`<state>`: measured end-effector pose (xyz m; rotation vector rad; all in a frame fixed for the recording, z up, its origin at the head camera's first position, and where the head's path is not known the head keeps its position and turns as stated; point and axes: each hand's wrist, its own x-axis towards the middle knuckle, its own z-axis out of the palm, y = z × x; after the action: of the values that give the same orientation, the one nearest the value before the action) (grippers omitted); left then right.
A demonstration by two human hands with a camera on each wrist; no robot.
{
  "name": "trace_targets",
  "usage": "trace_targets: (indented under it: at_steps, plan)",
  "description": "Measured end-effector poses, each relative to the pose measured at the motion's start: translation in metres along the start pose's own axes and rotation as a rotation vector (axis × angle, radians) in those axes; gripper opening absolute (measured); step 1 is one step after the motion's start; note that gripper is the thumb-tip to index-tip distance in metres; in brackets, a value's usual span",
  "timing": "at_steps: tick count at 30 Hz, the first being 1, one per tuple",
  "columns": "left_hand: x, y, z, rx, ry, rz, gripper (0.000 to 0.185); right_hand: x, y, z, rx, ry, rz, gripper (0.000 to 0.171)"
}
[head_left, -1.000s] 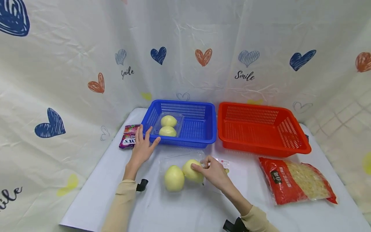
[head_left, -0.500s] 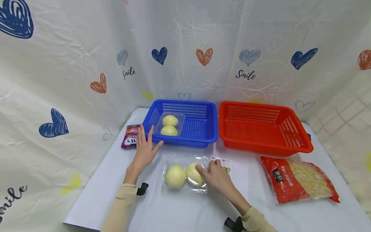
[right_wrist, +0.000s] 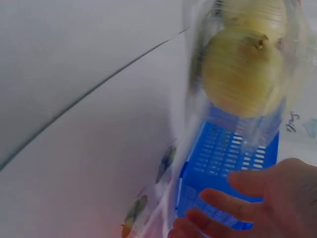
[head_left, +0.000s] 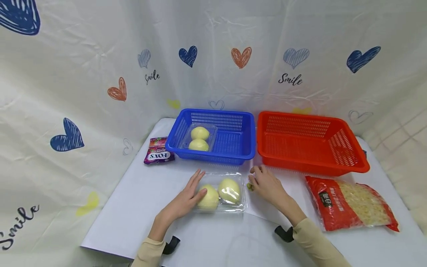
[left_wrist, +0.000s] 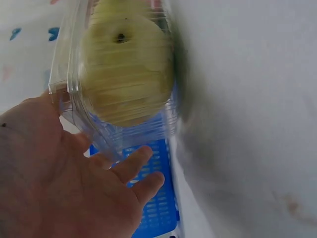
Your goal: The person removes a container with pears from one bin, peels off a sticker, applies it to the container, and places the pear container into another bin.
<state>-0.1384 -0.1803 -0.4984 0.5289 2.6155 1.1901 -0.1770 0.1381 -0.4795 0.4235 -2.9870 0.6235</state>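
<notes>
A clear plastic clamshell box (head_left: 241, 210) holding two round pale-yellow fruits (head_left: 229, 191) sits on the white table, its lid down over them. My left hand (head_left: 181, 203) rests at the box's left end, fingers extended along its far corner and thumb at the lid. The left wrist view shows the palm close against the clear wall (left_wrist: 64, 94). My right hand (head_left: 269, 188) is just right of the box with fingers loosely bent, holding nothing. Beneath its fingers lies a printed sheet (right_wrist: 141, 210), mostly hidden in the head view.
Behind the box stands a blue basket (head_left: 233, 142) containing another clear box of two similar fruits (head_left: 199, 144). A red basket (head_left: 297, 142) stands beside it. A purple snack packet (head_left: 157, 152) lies at left, and a red-and-clear food bag (head_left: 351, 204) lies at right.
The box's lid has come down over the fruits. My left hand has moved from beside the blue basket to the box's left end. The right hand has let go and shifted right.
</notes>
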Motion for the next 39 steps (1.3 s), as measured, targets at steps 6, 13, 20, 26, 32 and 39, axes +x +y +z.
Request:
trace_targets:
  at_steps: [6,13,20,26,32,39]
  plan:
    - [0.003,-0.005,0.006,-0.045,0.022,0.016,0.070,0.001,0.003,0.017,-0.188,0.002,-0.053,0.040]
    - [0.005,-0.004,0.009,-0.049,0.040,0.015,0.067,0.000,0.003,0.018,-0.231,0.082,-0.063,0.024]
    - [0.002,-0.003,0.007,-0.031,0.022,0.002,0.069,0.001,0.009,0.002,-0.056,0.037,-0.066,0.013]
    - [0.002,-0.003,0.003,0.003,0.039,0.009,0.067,0.006,0.020,-0.002,-0.023,0.039,-0.174,0.010]
    - [0.003,-0.002,0.001,0.014,0.030,0.018,0.067,0.007,0.025,0.001,-0.085,0.011,-0.297,0.018]
    - [0.002,0.000,0.000,0.048,0.035,0.000,0.066,0.004,0.028,0.003,-0.137,-0.036,-0.343,0.023]
